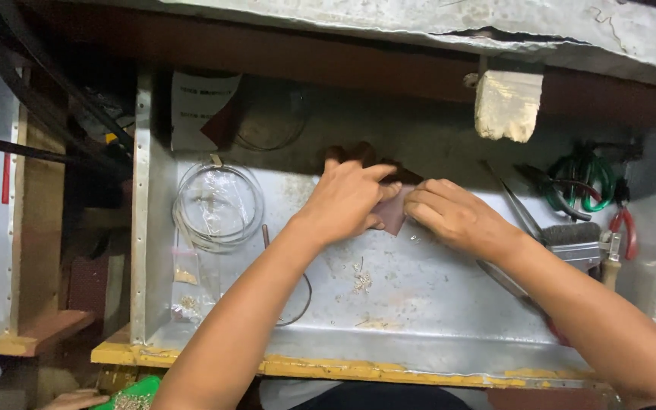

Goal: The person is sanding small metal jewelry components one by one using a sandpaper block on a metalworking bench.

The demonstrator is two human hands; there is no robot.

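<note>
A reddish-brown sandpaper sheet (393, 212) is pinched between the closed fingers of the left hand (347, 199) and right hand (449, 214), near the metal tray's (419, 304) back edge.

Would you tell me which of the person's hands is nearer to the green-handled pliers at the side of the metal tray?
The right hand: it lies nearer the green-handled pliers. The left hand is farther off, beyond the brown sheet both hands hold.

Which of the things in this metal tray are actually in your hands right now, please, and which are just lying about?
In hand:
- reddish-brown sheet, pinched between left hand and right hand

Lying about:
- wire coil
- green-handled pliers
- red-handled pliers
- brush
- tweezers
- small metal bits on the tray
</note>
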